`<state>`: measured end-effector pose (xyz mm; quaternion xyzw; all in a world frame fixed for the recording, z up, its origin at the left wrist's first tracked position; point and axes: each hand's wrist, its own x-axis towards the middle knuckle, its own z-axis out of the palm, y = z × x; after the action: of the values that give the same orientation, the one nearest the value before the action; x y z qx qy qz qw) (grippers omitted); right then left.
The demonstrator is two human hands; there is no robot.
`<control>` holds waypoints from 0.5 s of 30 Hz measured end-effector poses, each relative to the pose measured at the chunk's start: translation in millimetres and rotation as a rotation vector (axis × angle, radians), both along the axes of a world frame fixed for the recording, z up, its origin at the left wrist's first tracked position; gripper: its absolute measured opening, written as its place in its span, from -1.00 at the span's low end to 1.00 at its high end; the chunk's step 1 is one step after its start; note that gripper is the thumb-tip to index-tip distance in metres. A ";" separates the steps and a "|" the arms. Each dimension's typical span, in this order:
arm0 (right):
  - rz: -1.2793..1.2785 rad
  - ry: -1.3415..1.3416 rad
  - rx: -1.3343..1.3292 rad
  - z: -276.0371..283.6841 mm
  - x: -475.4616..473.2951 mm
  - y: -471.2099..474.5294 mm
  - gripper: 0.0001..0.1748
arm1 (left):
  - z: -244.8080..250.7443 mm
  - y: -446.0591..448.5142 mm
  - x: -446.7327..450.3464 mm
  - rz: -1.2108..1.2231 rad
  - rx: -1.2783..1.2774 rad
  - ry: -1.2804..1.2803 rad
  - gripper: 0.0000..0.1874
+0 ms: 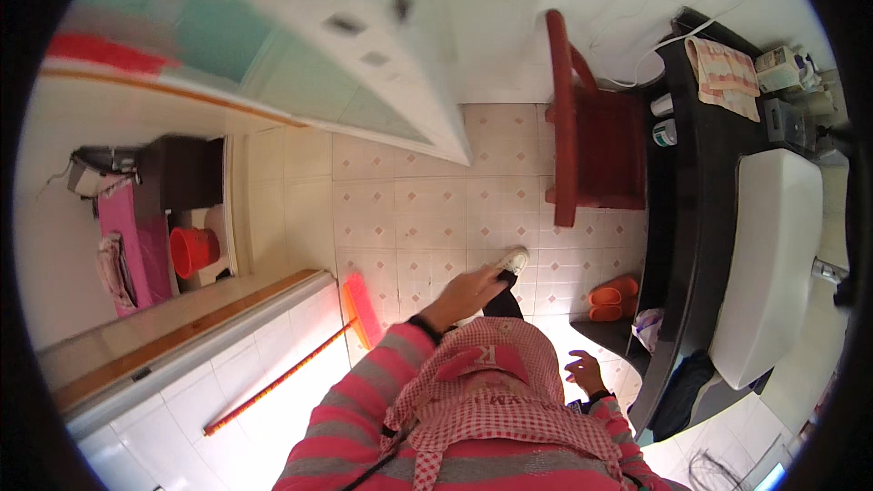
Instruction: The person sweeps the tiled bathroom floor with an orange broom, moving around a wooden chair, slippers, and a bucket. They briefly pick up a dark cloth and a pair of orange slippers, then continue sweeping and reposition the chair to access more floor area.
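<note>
My left hand [467, 296] is in front of the checked apron [505, 354], above my forward leg and white shoe [513, 260]. Its fingers stretch forward, slightly blurred, and I see nothing held in it. Lower on the other side, my right hand [586, 374] hangs beside the apron with bent, spread fingers and nothing between them. The black counter [709, 170] with a white sink basin [771, 252] runs along the right. Nearest my left hand, a broom with a pink-orange head [363, 310] leans by the left wall, its orange handle [279, 382] slanting away.
A white-framed glass door [409, 116] stands ajar ahead on the left. A dark red chair [563, 123] sits against the counter, with orange slippers [612, 299] on the tiled floor [436, 211] nearby. Through the doorway are a red bucket [194, 251] and pink-covered furniture [129, 232].
</note>
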<state>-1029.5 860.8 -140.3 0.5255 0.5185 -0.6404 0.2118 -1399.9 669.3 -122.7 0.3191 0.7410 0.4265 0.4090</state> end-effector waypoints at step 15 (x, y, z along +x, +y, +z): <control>0.434 -0.061 0.239 76.0 1.9 -122.2 -0.67 | 89.2 -668.5 189.6 1.900 -0.504 -0.306 -0.07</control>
<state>-1027.6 738.6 -64.3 0.4420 0.6848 -0.4979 0.2964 -1210.2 0.7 -33.5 -0.5613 0.6971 0.4439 0.0448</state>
